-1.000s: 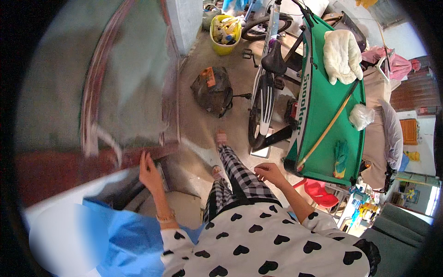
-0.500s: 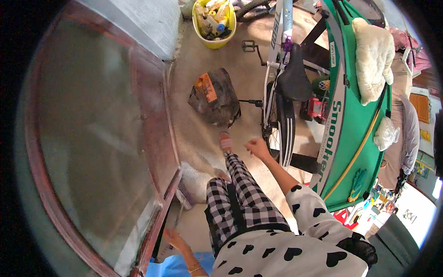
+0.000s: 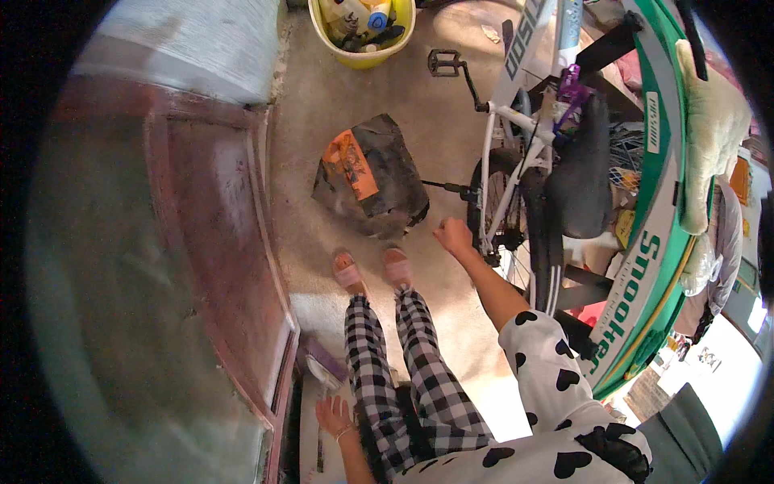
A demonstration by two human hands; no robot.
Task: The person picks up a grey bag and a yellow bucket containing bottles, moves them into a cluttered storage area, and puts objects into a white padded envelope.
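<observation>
My left hand [image 3: 334, 415] hangs low beside my checked trousers with its fingers apart and nothing in it. It is nearest to a broom-like thing with a purple and white head [image 3: 324, 363] by the door frame. My right hand [image 3: 453, 235] is held forward next to the bicycle's rear wheel, its fingers curled in and nothing visible in them. On the floor ahead of my feet lies a crumpled black bag [image 3: 391, 173] with an orange patch. Neither hand touches it. Beside it on the right stands a white bicycle [image 3: 516, 129] with a black saddle.
A yellow bucket [image 3: 363, 58] with bottles stands at the far end. Along the left runs a brown-framed door [image 3: 218, 218]. On the right, behind the bicycle, a green snooker table [image 3: 657, 202] stands with a cream cushion [image 3: 713, 129] on it.
I have stepped forward; both feet now stand side by side near the black bag. The bucket and bicycle appear closer. My right hand's fingers look more curled.
</observation>
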